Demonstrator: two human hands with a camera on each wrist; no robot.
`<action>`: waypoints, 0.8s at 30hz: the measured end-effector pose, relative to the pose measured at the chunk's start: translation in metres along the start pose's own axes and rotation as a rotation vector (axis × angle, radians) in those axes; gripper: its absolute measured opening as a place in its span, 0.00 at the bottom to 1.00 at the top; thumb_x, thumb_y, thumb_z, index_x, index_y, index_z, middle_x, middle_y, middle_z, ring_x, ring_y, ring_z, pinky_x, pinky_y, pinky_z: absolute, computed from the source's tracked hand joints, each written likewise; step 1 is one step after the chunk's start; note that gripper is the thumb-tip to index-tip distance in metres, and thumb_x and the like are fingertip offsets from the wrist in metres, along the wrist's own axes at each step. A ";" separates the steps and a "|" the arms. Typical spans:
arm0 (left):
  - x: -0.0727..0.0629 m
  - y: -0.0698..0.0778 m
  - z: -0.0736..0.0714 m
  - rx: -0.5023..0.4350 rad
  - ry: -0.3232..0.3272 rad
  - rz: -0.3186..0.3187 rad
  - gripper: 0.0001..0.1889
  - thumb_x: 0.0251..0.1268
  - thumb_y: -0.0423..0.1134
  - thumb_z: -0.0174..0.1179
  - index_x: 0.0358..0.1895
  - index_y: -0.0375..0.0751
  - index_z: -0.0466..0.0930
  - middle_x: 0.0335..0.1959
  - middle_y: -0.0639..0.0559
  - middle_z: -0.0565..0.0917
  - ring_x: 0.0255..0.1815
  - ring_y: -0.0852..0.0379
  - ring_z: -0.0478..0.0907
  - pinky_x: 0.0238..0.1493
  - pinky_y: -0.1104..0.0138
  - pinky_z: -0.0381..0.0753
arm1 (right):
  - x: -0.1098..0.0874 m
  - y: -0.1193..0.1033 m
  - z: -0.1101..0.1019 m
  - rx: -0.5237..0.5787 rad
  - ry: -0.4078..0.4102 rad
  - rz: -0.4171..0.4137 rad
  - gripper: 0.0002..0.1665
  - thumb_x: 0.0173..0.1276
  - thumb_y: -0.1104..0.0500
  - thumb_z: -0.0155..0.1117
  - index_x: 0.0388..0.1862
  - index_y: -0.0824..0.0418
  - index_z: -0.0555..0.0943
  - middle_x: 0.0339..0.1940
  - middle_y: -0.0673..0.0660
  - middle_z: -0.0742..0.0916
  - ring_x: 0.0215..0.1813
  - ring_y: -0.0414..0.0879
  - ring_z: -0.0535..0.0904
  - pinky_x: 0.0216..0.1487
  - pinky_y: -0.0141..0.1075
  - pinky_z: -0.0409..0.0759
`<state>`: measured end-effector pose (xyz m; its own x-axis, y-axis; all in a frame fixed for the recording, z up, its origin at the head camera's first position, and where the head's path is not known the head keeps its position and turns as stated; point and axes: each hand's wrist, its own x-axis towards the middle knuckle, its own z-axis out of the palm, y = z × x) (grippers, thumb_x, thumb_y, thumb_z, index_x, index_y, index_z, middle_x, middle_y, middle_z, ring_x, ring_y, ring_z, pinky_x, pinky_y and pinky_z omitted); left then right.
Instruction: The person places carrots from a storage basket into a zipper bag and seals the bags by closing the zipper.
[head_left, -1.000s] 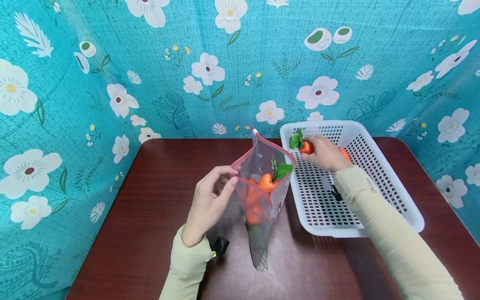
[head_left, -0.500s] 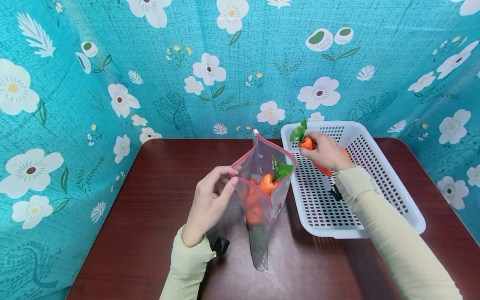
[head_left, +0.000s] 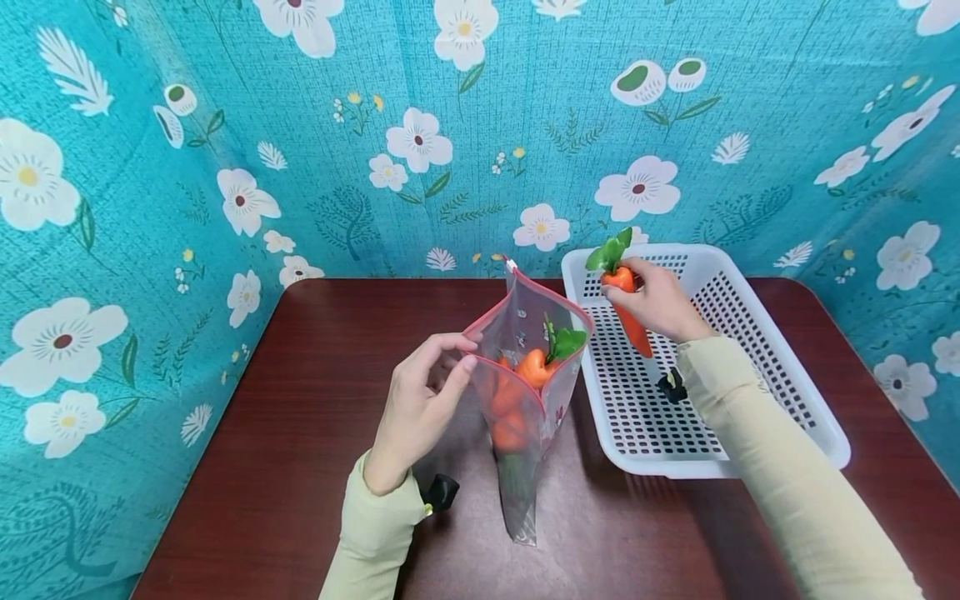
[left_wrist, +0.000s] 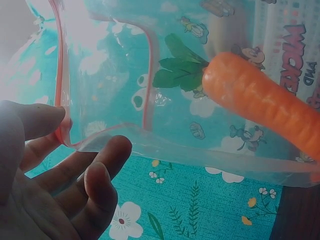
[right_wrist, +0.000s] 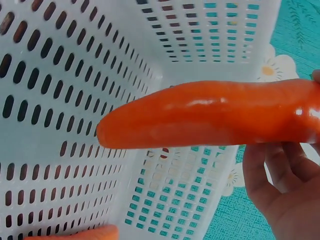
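Observation:
My left hand (head_left: 423, 408) pinches the red-edged rim of a clear zip bag (head_left: 517, 467) between thumb and fingers, its mouth spread wide. Inside the bag lie orange carrots (head_left: 534, 367) with green leaves; the left wrist view shows one such carrot (left_wrist: 260, 92) through the printed plastic. Over the back left of a white basket (head_left: 645, 462), my right hand (head_left: 660, 300) grips another carrot (head_left: 628, 321) near its leafy top. Its tip slants down toward the basket floor. In the right wrist view, this carrot (right_wrist: 210, 115) crosses in front of the basket's perforated walls.
Another carrot (right_wrist: 80, 234) lies in the basket, at the lower edge of the right wrist view. The basket stands on the right of a dark red wooden table (head_left: 322, 400). A blue floral cloth (head_left: 480, 125) hangs behind. Black wrist cameras (head_left: 442, 493) sit below both hands.
My right hand has raised the carrot and turned it more upright, so its leaves now rise above the basket rim and its body shows. My left hand and the bag stay in place.

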<state>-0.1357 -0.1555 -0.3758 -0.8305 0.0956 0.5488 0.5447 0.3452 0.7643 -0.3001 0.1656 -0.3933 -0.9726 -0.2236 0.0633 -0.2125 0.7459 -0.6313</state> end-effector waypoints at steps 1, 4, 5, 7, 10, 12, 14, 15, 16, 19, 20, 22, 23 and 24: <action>0.000 0.000 0.000 0.001 -0.001 -0.001 0.08 0.67 0.35 0.60 0.47 0.42 0.80 0.40 0.53 0.85 0.27 0.61 0.77 0.24 0.71 0.74 | -0.001 0.000 -0.001 0.012 0.001 0.003 0.31 0.70 0.45 0.56 0.63 0.63 0.68 0.53 0.66 0.79 0.45 0.56 0.77 0.41 0.43 0.79; 0.000 0.001 0.000 0.003 -0.003 -0.002 0.08 0.67 0.35 0.60 0.47 0.42 0.80 0.40 0.53 0.85 0.27 0.61 0.77 0.24 0.71 0.74 | -0.002 -0.002 -0.004 0.056 0.007 0.006 0.33 0.70 0.43 0.56 0.65 0.62 0.67 0.54 0.65 0.78 0.47 0.57 0.76 0.42 0.44 0.79; 0.000 0.001 0.000 0.003 -0.003 -0.002 0.08 0.67 0.35 0.60 0.47 0.42 0.80 0.40 0.53 0.85 0.27 0.61 0.77 0.24 0.71 0.74 | -0.002 -0.002 -0.004 0.073 0.015 0.007 0.34 0.69 0.42 0.57 0.65 0.62 0.67 0.55 0.65 0.78 0.48 0.57 0.76 0.43 0.44 0.79; 0.000 0.001 0.000 0.004 -0.004 -0.004 0.08 0.67 0.35 0.60 0.47 0.42 0.79 0.41 0.53 0.85 0.27 0.61 0.77 0.24 0.71 0.74 | -0.002 -0.003 -0.005 0.100 0.036 0.001 0.33 0.69 0.42 0.57 0.65 0.61 0.67 0.55 0.63 0.78 0.49 0.56 0.75 0.44 0.44 0.78; 0.000 0.001 0.000 0.003 -0.004 -0.009 0.08 0.67 0.35 0.60 0.47 0.44 0.79 0.41 0.53 0.85 0.27 0.61 0.77 0.24 0.71 0.74 | -0.001 -0.004 -0.005 0.132 0.073 -0.012 0.32 0.69 0.43 0.59 0.63 0.61 0.67 0.54 0.62 0.78 0.48 0.54 0.73 0.43 0.42 0.77; -0.001 0.001 -0.001 0.002 -0.005 -0.012 0.08 0.67 0.35 0.60 0.48 0.44 0.79 0.41 0.53 0.85 0.27 0.61 0.77 0.24 0.71 0.74 | -0.002 -0.008 -0.006 0.147 0.088 -0.015 0.32 0.68 0.43 0.59 0.61 0.61 0.66 0.53 0.61 0.78 0.48 0.53 0.72 0.42 0.40 0.76; -0.001 0.001 -0.001 0.002 -0.005 -0.016 0.09 0.67 0.35 0.60 0.48 0.45 0.79 0.40 0.53 0.85 0.27 0.61 0.77 0.24 0.71 0.75 | -0.003 -0.010 -0.007 0.156 0.099 -0.021 0.32 0.68 0.44 0.59 0.61 0.62 0.66 0.53 0.62 0.78 0.48 0.53 0.72 0.41 0.38 0.75; -0.001 0.001 -0.001 0.002 -0.005 -0.017 0.09 0.67 0.35 0.60 0.48 0.45 0.79 0.40 0.53 0.85 0.27 0.61 0.77 0.24 0.71 0.75 | -0.004 -0.011 -0.008 0.164 0.103 -0.022 0.32 0.68 0.44 0.60 0.61 0.62 0.65 0.53 0.62 0.77 0.48 0.53 0.72 0.41 0.38 0.75; -0.001 0.001 -0.001 0.002 -0.005 -0.017 0.09 0.67 0.35 0.60 0.48 0.45 0.79 0.40 0.53 0.85 0.27 0.61 0.77 0.24 0.71 0.75 | -0.004 -0.012 -0.009 0.170 0.106 -0.024 0.32 0.68 0.44 0.60 0.60 0.63 0.65 0.53 0.62 0.77 0.48 0.53 0.72 0.41 0.38 0.75; -0.001 0.001 -0.001 0.003 -0.006 -0.018 0.08 0.67 0.35 0.60 0.48 0.45 0.79 0.39 0.53 0.84 0.27 0.61 0.77 0.23 0.71 0.75 | -0.006 -0.014 -0.011 0.182 0.121 -0.026 0.33 0.68 0.43 0.60 0.60 0.64 0.65 0.53 0.62 0.77 0.49 0.53 0.71 0.41 0.38 0.74; -0.001 0.001 -0.001 0.004 -0.006 -0.017 0.08 0.67 0.35 0.60 0.48 0.44 0.79 0.39 0.53 0.84 0.27 0.61 0.77 0.23 0.71 0.74 | -0.006 -0.015 -0.012 0.186 0.126 -0.025 0.33 0.68 0.43 0.60 0.59 0.64 0.65 0.53 0.62 0.77 0.49 0.53 0.72 0.41 0.38 0.74; -0.001 0.001 -0.001 0.007 -0.006 -0.017 0.08 0.67 0.35 0.60 0.48 0.44 0.79 0.38 0.53 0.84 0.27 0.61 0.77 0.23 0.71 0.74 | -0.006 -0.017 -0.012 0.197 0.135 -0.022 0.33 0.67 0.43 0.60 0.59 0.64 0.64 0.54 0.61 0.77 0.49 0.52 0.72 0.41 0.38 0.74; -0.001 0.001 -0.001 0.007 -0.007 -0.018 0.08 0.67 0.35 0.60 0.48 0.44 0.79 0.38 0.53 0.84 0.27 0.61 0.77 0.23 0.71 0.74 | -0.006 -0.018 -0.013 0.203 0.139 -0.021 0.33 0.68 0.43 0.60 0.59 0.64 0.65 0.54 0.61 0.78 0.50 0.52 0.72 0.42 0.38 0.74; -0.001 0.001 -0.001 0.008 -0.008 -0.019 0.08 0.67 0.35 0.60 0.48 0.44 0.79 0.38 0.53 0.84 0.27 0.61 0.77 0.23 0.71 0.74 | -0.006 -0.018 -0.013 0.213 0.143 -0.022 0.32 0.68 0.43 0.60 0.59 0.64 0.65 0.54 0.61 0.78 0.50 0.52 0.72 0.42 0.37 0.74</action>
<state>-0.1347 -0.1559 -0.3755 -0.8414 0.0966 0.5318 0.5283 0.3541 0.7717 -0.2914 0.1612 -0.3721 -0.9747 -0.1354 0.1780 -0.2236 0.5892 -0.7764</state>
